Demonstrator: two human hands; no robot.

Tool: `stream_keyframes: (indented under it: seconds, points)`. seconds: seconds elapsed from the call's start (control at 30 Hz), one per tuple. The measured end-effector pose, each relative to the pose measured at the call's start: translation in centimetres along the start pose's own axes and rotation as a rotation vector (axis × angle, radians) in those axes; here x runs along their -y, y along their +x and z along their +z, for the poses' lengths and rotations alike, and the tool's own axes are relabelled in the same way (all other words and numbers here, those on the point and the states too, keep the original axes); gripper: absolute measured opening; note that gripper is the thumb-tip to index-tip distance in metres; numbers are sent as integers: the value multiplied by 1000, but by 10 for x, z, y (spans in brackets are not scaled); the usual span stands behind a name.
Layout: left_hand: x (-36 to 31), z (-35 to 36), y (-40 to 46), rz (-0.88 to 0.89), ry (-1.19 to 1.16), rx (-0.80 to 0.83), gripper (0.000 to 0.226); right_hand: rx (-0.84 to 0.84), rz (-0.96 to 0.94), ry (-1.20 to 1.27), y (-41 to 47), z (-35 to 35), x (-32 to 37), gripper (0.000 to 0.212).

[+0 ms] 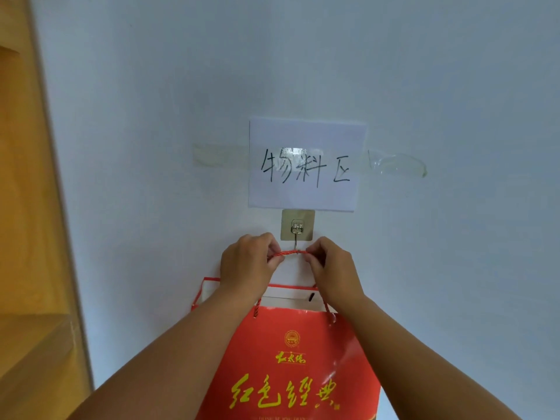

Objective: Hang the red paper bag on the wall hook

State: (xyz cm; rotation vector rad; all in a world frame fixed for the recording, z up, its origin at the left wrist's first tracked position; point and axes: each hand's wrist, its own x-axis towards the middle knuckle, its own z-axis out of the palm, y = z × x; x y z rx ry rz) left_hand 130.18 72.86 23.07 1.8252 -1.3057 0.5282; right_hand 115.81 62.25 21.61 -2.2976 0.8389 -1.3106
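Wall [424, 71] white, paper sign [306, 165] at 12 o'clock. Red paper bag [291, 368] hangs at 6. My left hand [247, 265] and right hand [333, 268] each pinch its cord handle [291, 253], fingers closed, cord crossing the hook [297, 234] tip.

Cut off by the bottom edge: the lower part of the red paper bag [291, 371], along with both forearms. Hidden behind the left hand [247, 268] and right hand [333, 271]: the ends of the red cord handle [291, 253]. Too small to tell: whether the cord sits inside the wall hook [297, 234] or merely against its tip. Unreadable: the tiny print under the bag's gold characters.
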Motion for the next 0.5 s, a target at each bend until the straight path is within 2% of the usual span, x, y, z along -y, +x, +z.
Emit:
stream_keyframes:
  seconds: [0.27, 0.37, 0.5]
  points:
    - [10, 24, -34, -32, -98, 17, 21, -55, 61, 60, -29, 19, -5, 11]
    - [12, 20, -46, -4, -107, 6, 24, -51, 66, 47, -39, 20, -4, 4]
    - [11, 5, -69, 21, -85, -21, 20, -89, 72, -7, -58, 7, 0, 9]
